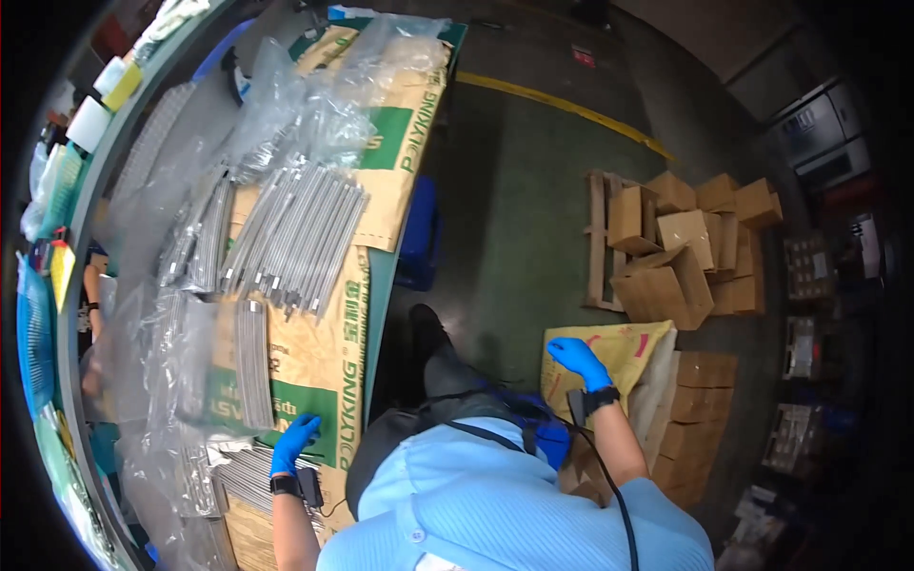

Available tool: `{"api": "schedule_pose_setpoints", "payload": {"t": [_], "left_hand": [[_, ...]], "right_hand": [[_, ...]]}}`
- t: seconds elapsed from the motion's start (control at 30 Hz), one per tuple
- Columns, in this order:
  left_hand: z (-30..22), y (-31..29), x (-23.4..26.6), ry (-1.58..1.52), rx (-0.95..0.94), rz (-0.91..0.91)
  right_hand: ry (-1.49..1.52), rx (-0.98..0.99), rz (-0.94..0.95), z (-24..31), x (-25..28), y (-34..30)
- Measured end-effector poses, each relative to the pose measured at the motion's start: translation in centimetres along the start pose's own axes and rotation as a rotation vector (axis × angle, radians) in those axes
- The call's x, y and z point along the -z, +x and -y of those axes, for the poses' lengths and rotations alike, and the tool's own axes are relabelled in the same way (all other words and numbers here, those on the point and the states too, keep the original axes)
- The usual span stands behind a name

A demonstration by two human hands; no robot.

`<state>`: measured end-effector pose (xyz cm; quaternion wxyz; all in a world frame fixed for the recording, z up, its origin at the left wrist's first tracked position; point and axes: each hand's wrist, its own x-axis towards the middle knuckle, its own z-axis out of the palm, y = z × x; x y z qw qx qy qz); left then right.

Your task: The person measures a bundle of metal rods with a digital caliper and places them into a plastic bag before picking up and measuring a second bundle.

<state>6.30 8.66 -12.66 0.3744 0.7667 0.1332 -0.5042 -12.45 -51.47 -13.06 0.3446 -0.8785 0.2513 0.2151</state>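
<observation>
My left hand (295, 443), in a blue glove, is over the near part of the bench, its fingers slightly bent and apart. Just beside it lies a near bundle of thin silver metal rods (249, 479); I see nothing in its grasp. My right hand (578, 362), also gloved in blue, hangs off to the right above a yellow sack (609, 347), its fingers curled in with nothing visible in them. A narrow stack of rods (252, 366) lies beyond my left hand. Farther up, a wide row of silver rods (300, 233) is spread on brown paper sacking (381, 205).
Clear plastic wrap (257, 114) covers the bench's far and left parts. A blue bin (419, 233) stands beside the bench. On the right are opened cardboard boxes (666, 285), a wooden pallet (597, 238) and stacked cartons (700, 400). A yellow floor line (562, 109) runs beyond.
</observation>
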Motion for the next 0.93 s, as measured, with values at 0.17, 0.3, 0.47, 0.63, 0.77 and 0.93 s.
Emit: {"api": "schedule_pose_setpoints", "payload": {"t": [0.17, 0.3, 0.47, 0.63, 0.77, 0.93], "left_hand": [[-0.7, 1.1, 0.6, 0.013, 0.142, 0.07], [-1.3, 0.5, -0.7, 0.172, 0.126, 0.009], [-1.1, -3.0, -2.9, -0.003, -0.057, -0.078], [2.3, -5.7, -6.5, -0.67, 0.015, -0.218], [-2.2, -4.6, -9.7, -0.487, 0.133, -0.193], [-0.8, 6.6, -5.8, -0.184, 0.509, 0.043]], "right_hand": [[0.562, -0.161, -0.001, -2.5, 2.4, -2.3], [0.723, -0.174, -0.21, -1.2, 8.5, 0.9], [0.797, -0.058, -0.274, -0.4, 12.6, 7.9], [0.799, -0.05, -0.045, -3.1, 13.1, 14.7], [0.846, -0.173, -0.183, -11.3, 16.1, 15.2], [0.83, -0.424, -0.265, -20.6, 17.8, 14.4]]}}
